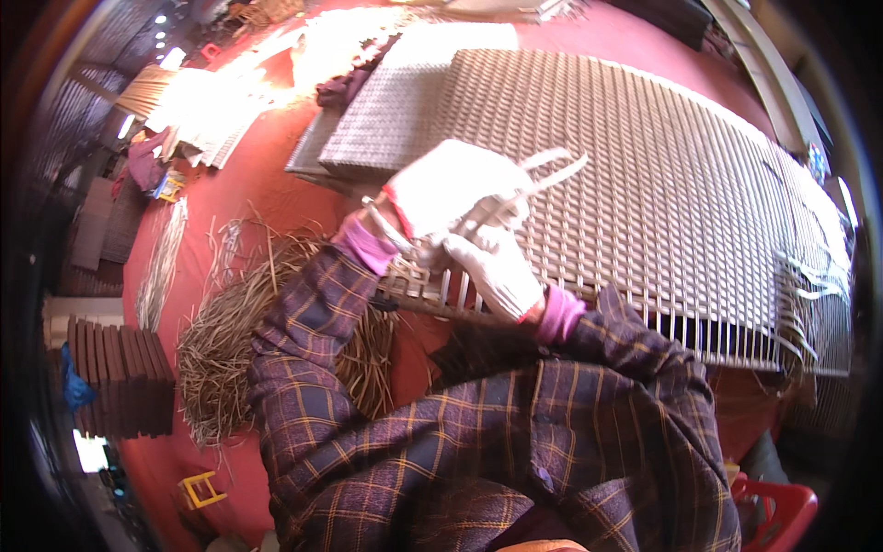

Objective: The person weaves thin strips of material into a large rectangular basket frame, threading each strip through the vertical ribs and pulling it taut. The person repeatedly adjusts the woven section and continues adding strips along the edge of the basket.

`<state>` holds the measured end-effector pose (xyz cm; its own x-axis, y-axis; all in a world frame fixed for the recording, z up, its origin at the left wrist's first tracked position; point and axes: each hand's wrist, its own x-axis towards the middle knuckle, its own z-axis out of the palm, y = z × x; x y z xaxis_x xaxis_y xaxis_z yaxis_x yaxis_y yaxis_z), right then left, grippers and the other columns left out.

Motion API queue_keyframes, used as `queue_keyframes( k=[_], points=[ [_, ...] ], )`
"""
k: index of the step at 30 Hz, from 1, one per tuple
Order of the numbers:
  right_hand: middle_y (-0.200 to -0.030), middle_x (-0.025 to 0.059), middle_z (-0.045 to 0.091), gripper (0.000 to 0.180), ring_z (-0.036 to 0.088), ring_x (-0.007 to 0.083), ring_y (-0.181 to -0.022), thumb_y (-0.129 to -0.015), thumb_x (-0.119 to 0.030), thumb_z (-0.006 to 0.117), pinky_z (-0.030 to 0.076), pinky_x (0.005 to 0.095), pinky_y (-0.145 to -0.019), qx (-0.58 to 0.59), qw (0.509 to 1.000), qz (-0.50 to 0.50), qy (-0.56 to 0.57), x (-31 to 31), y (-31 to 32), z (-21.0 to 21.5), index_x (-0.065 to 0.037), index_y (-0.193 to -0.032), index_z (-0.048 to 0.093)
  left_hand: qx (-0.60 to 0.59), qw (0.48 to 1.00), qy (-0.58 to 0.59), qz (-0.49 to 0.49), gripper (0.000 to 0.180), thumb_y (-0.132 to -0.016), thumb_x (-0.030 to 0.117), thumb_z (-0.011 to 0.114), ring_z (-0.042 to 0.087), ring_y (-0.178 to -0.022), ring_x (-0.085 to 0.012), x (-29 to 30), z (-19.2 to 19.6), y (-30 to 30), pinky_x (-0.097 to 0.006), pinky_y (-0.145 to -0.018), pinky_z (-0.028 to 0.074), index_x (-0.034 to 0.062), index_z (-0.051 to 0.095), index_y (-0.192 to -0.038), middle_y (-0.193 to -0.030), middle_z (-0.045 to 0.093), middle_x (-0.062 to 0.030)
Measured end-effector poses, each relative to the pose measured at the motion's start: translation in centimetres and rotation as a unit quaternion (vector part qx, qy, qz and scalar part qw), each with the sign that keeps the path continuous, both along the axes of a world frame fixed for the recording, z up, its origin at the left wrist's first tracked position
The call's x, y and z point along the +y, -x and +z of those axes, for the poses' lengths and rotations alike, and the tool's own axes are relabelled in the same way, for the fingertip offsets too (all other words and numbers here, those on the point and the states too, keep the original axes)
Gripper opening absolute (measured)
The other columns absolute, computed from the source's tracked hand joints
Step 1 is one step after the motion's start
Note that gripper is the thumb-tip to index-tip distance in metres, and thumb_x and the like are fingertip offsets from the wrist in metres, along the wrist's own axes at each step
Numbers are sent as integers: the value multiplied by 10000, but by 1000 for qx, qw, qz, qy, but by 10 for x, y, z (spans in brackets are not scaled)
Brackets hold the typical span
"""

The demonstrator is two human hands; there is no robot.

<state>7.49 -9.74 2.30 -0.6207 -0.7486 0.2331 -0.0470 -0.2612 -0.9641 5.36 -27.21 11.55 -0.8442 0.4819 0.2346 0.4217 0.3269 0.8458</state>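
Both my hands wear white gloves over the left part of a large woven panel (625,184) of grey-brown strands. My left hand (455,189) is curled closed round a flat pale weaving strand (552,179), which loops out past its fingers to the right. Just below, my right hand (497,271) has its fingers pinched together, apparently on the same strand; the overlap of the gloves partly hides the grip. By my left wrist a short curved strand end shows. Along the panel's near edge, bare crosswise rods (681,333) stick out beyond the weave.
Left of the panel, a big heap of loose strands (221,359) lies on the red floor (184,478). More woven panels (391,120) sit behind. A dark brown slatted stack (120,377), a yellow stool (202,490) and a red chair (782,506) stand around. Another person (144,164) is far left.
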Motion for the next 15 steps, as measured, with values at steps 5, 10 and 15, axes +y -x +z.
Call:
queue_keyframes(
  k=[5, 10, 15],
  points=[
    [-1111, 107, 795, 252, 764, 205, -1013, -1128, -99, 563, 615, 349, -927, -35, 997, 63, -8, 3, -7, 5, 51, -1269, 708, -271, 938, -197, 89, 278, -1081, 181, 662, 750, -791, -132, 23, 27, -16, -286, -705, 610, -39, 781, -1201, -972, 818, -116],
    [-1115, 144, 778, 238, 759, 222, -1022, -1125, -72, 581, 609, 367, -969, -118, 986, 122, -3, -4, -14, 6, 88, -1262, 691, -220, 971, -21, 85, 304, -1052, 265, 678, 690, -723, -92, 35, 41, -31, -259, -641, 553, 0, 815, -1108, -830, 764, -37],
    [-1135, 90, 770, 294, 703, 171, -1039, -1097, -98, 635, 570, 335, -962, 66, 992, 104, -37, 5, -3, 24, 50, -1341, 706, 74, 993, 79, 40, 293, -998, 250, 694, 695, -764, -138, 11, 47, -41, -295, -703, 577, -17, 791, -1071, -932, 748, -71]
  ],
)
